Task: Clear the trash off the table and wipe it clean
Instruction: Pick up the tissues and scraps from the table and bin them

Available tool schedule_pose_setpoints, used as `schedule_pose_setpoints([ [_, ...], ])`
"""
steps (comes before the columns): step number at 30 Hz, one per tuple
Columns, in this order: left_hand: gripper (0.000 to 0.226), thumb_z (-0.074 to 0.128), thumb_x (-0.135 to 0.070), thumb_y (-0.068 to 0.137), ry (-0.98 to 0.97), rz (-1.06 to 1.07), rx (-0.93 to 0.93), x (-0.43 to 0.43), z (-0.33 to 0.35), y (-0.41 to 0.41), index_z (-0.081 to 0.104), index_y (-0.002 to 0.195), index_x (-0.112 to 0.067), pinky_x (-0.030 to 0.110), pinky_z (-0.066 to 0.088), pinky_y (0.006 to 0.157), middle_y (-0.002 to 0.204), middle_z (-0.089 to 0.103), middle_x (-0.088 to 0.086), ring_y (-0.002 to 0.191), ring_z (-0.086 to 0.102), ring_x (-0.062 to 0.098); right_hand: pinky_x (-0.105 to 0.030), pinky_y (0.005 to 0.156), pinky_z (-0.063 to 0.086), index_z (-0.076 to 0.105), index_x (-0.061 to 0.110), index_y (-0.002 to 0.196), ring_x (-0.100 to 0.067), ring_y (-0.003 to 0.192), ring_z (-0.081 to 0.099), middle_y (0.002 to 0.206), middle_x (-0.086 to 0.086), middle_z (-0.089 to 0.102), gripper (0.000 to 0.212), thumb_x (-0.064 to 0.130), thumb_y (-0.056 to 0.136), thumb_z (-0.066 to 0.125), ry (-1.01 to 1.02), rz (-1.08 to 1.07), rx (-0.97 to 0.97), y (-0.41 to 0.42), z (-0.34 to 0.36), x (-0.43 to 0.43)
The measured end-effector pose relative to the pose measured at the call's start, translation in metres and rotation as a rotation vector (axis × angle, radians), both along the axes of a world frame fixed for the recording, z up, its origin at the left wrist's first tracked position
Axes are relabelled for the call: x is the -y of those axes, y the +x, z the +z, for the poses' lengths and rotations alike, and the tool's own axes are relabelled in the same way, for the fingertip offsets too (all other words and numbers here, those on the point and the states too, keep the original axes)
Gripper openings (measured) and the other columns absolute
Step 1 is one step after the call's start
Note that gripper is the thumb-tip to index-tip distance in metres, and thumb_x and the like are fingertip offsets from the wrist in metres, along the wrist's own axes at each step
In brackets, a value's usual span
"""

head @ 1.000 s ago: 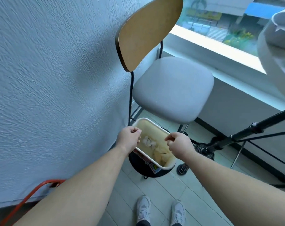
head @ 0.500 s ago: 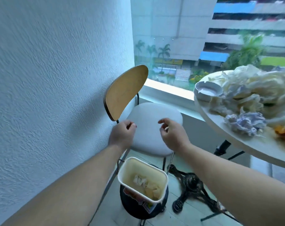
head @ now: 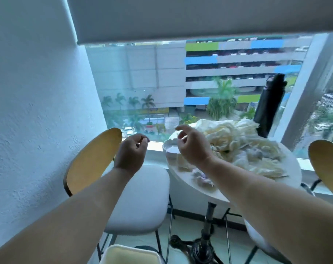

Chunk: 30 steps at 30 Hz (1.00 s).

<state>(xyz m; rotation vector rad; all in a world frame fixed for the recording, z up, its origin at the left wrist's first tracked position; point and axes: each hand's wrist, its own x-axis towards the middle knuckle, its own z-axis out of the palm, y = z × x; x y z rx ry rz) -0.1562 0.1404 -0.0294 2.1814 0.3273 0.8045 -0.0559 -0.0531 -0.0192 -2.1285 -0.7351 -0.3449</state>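
We hold both hands up empty, fingers loosely curled: our left hand [head: 132, 151] over the chair [head: 142, 199], our right hand [head: 192, 146] above the table [head: 292, 166] edge, just beside the crumpled paper trash [head: 236, 138] heaped on it

paper trash [head: 236, 147] on table [head: 293, 168], chair [head: 139, 197] left, bottle [head: 269, 108] behind

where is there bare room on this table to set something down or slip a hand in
Bare: the table's right rim, between the paper heap and the edge, and a thin near strip below the small wad. The left chair seat is bare too. Crowded: the middle and far side, taken by the heap, the dish and the bottle.
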Motion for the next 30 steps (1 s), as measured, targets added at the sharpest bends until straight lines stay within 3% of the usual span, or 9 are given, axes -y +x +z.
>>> schedule_pose_setpoints([
  [5,0.032,0.05,-0.035,0.09,-0.001,-0.032,0.063,0.057,0.017,0.059,0.077,0.09,-0.019,0.035,0.055,0.079,0.088,0.078,0.001,0.084,0.07,0.023,-0.028,0.08,0.054,0.069,0.015,0.129,-0.018,0.083,0.065,0.095,0.002,0.07,0.039,0.005,0.092,0.065,-0.001,-0.075,0.054,0.043,0.017,0.067],
  [11,0.022,0.058,-0.022,0.1,-0.043,-0.067,0.11,0.12,0.03,0.124,0.078,0.09,-0.02,0.027,0.047,0.071,0.082,0.075,-0.002,0.077,0.066,0.018,-0.03,0.08,0.055,0.068,0.014,0.128,-0.019,0.084,0.065,0.096,0.002,0.069,0.035,0.005,0.094,0.065,-0.003,-0.151,0.06,0.092,0.025,0.143],
  [17,0.022,0.059,-0.026,0.099,-0.037,-0.136,0.095,0.156,0.027,0.169,0.077,0.088,-0.022,0.029,0.051,0.07,0.078,0.074,-0.003,0.072,0.066,0.016,-0.036,0.087,0.058,0.07,0.012,0.127,-0.02,0.085,0.067,0.096,0.001,0.071,0.034,0.007,0.093,0.065,-0.01,-0.212,0.041,0.131,0.02,0.183],
  [20,0.022,0.059,-0.018,0.101,0.012,-0.174,0.064,0.162,0.03,0.179,0.079,0.095,-0.018,0.032,0.058,0.081,0.09,0.078,0.001,0.086,0.072,0.019,-0.034,0.088,0.058,0.072,0.012,0.124,-0.019,0.085,0.067,0.096,0.0,0.071,0.031,0.009,0.094,0.067,0.0,-0.216,0.023,0.141,0.016,0.185],
  [24,0.025,0.06,-0.01,0.093,0.095,-0.21,-0.081,0.151,0.032,0.185,0.079,0.107,-0.018,0.032,0.054,0.095,0.114,0.075,0.004,0.104,0.067,0.02,-0.037,0.088,0.058,0.072,0.018,0.124,-0.017,0.088,0.066,0.101,0.004,0.07,0.031,0.026,0.094,0.073,-0.059,-0.176,-0.025,0.148,0.013,0.171],
  [27,0.036,0.062,-0.014,0.079,0.153,-0.261,-0.211,0.133,0.03,0.188,0.075,0.111,-0.023,0.046,0.048,0.111,0.129,0.067,0.001,0.122,0.059,0.023,-0.023,0.073,0.047,0.068,0.022,0.133,-0.013,0.091,0.06,0.11,0.006,0.066,0.044,0.039,0.093,0.074,-0.202,-0.138,-0.061,0.152,0.014,0.158],
  [30,0.042,0.061,-0.016,0.07,0.181,-0.262,-0.322,0.119,0.027,0.189,0.067,0.109,-0.033,0.051,0.046,0.113,0.134,0.062,-0.001,0.128,0.054,0.024,-0.013,0.064,0.036,0.064,0.025,0.14,-0.009,0.088,0.058,0.104,0.01,0.063,0.049,0.041,0.094,0.073,-0.278,-0.123,-0.089,0.154,0.013,0.148],
])
